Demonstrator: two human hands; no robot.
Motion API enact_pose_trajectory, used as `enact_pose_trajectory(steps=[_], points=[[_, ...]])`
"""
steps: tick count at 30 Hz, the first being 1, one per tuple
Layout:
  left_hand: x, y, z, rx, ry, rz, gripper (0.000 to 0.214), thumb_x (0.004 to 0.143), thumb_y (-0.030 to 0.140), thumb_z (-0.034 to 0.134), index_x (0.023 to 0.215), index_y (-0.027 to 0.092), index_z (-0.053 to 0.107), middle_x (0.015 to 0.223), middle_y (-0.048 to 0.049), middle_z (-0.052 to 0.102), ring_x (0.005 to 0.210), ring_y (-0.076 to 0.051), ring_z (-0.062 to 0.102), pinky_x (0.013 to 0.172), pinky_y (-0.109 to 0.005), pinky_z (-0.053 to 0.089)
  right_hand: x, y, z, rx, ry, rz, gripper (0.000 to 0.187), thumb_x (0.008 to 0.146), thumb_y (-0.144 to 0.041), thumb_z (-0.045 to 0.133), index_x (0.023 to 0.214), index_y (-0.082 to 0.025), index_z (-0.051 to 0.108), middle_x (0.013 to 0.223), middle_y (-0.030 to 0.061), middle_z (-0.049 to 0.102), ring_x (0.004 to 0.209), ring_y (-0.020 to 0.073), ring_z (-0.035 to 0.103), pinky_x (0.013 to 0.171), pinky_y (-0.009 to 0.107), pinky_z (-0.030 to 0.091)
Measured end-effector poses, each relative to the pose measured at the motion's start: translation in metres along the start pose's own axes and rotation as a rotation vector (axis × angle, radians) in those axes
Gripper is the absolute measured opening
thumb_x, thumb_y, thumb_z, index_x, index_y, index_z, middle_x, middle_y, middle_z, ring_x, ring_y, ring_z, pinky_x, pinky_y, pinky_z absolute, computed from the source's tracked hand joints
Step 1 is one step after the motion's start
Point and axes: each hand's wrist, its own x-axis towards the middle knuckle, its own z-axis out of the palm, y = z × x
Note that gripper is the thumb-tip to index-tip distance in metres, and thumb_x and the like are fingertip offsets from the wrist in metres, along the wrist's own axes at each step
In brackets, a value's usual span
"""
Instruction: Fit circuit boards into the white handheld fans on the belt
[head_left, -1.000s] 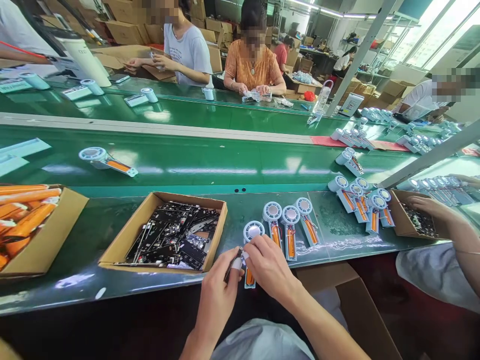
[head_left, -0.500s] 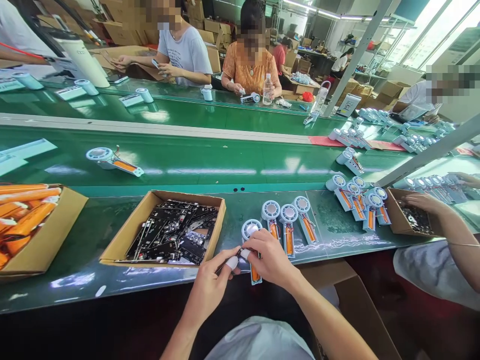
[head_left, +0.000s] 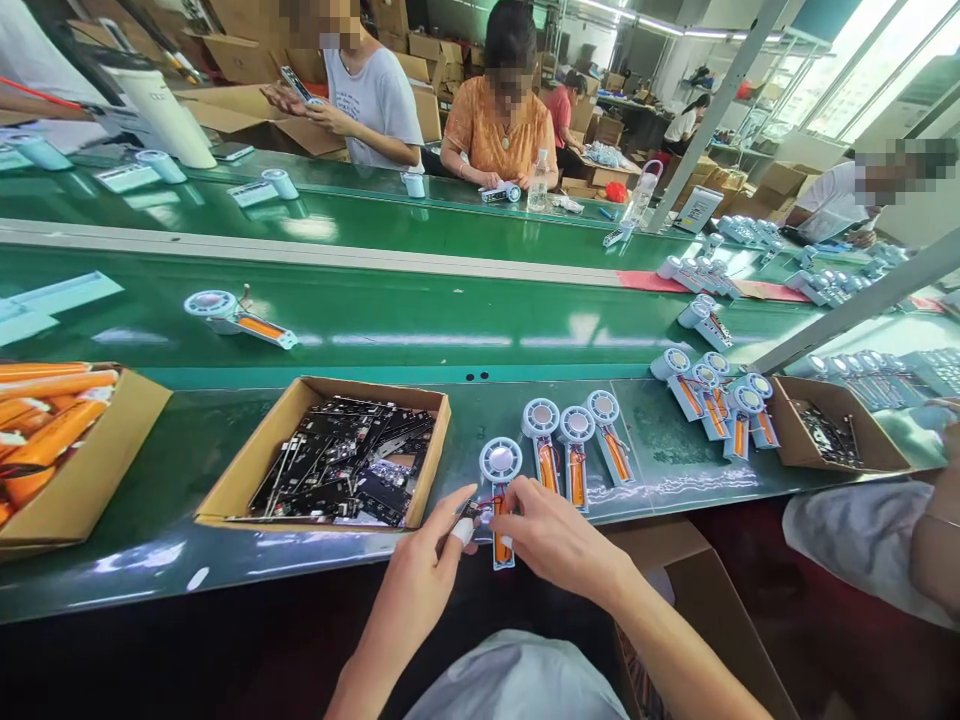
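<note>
A white handheld fan half-shell [head_left: 500,480] with an orange battery in its handle lies on the green bench in front of me. My left hand [head_left: 424,575], with a white finger cot on one fingertip, pinches a small dark circuit board against the handle. My right hand [head_left: 555,540] presses its fingertips on the handle from the right. Three more fan shells [head_left: 574,440] lie in a row just to the right.
A cardboard box of black circuit boards [head_left: 337,465] sits left of my hands. A box of orange batteries [head_left: 52,440] stands at far left. One fan shell [head_left: 236,315] rides the conveyor belt. A neighbour's fan pile [head_left: 716,395] and parts box [head_left: 832,435] lie right. Other people work across the line.
My hands have stayed on the fan handle and shifted slightly. The fan on the conveyor has moved right. The neighbour's hand has left the parts box at right.
</note>
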Motion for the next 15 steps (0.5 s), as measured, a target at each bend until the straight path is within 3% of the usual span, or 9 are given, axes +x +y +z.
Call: enact_pose_trajectory(steps=[3, 5, 9, 13, 15], points=[[0.002, -0.001, 0.003, 0.039, -0.009, -0.019, 0.05, 0.094, 0.034, 0.037, 0.139, 0.018, 0.053, 0.073, -0.0023, 0.074, 0.063, -0.021, 0.072, 0.068, -0.033, 0.059, 0.007, 0.006, 0.008, 0.155, 0.096, -0.011, 0.019, 0.087, -0.003, 0.06, 0.091, -0.019, 0.07, 0.104, 0.0068, 0.061, 0.088, 0.0177, 0.059, 0.076, 0.027, 0.05], [0.004, 0.0, 0.005, 0.125, 0.018, 0.028, 0.049, 0.094, 0.027, 0.034, 0.138, 0.017, 0.054, 0.07, -0.0018, 0.071, 0.062, -0.021, 0.07, 0.066, -0.032, 0.058, 0.012, 0.011, 0.016, 0.386, 0.224, 0.089, 0.016, 0.092, -0.008, 0.058, 0.095, -0.019, 0.07, 0.101, 0.0061, 0.067, 0.088, 0.0169, 0.064, 0.08, 0.028, 0.053], [0.007, 0.005, 0.004, 0.389, 0.029, 0.203, 0.051, 0.091, 0.011, 0.031, 0.126, 0.022, 0.065, 0.099, -0.0085, 0.074, 0.086, -0.022, 0.074, 0.075, -0.031, 0.057, 0.02, 0.017, 0.033, 0.733, 0.456, 0.372, 0.014, 0.092, -0.019, 0.06, 0.104, -0.018, 0.068, 0.081, 0.0026, 0.072, 0.07, 0.0159, 0.069, 0.066, 0.026, 0.057], [0.008, 0.011, -0.003, 0.69, -0.063, 0.183, 0.061, 0.086, 0.0, 0.035, 0.128, 0.029, 0.068, 0.1, -0.0075, 0.07, 0.079, -0.02, 0.075, 0.064, -0.025, 0.053, 0.02, 0.013, 0.04, 0.539, 0.547, 0.281, 0.022, 0.092, -0.015, 0.055, 0.107, -0.02, 0.071, 0.098, 0.0084, 0.073, 0.087, 0.0191, 0.07, 0.079, 0.031, 0.058], [0.007, 0.012, -0.005, 0.677, -0.09, 0.191, 0.061, 0.085, 0.0, 0.035, 0.127, 0.031, 0.069, 0.1, -0.0069, 0.071, 0.078, -0.02, 0.075, 0.063, -0.025, 0.054, 0.018, 0.011, 0.041, 0.397, 0.572, 0.192, 0.033, 0.095, -0.011, 0.046, 0.113, -0.021, 0.071, 0.104, 0.0103, 0.072, 0.094, 0.0197, 0.069, 0.083, 0.032, 0.058]])
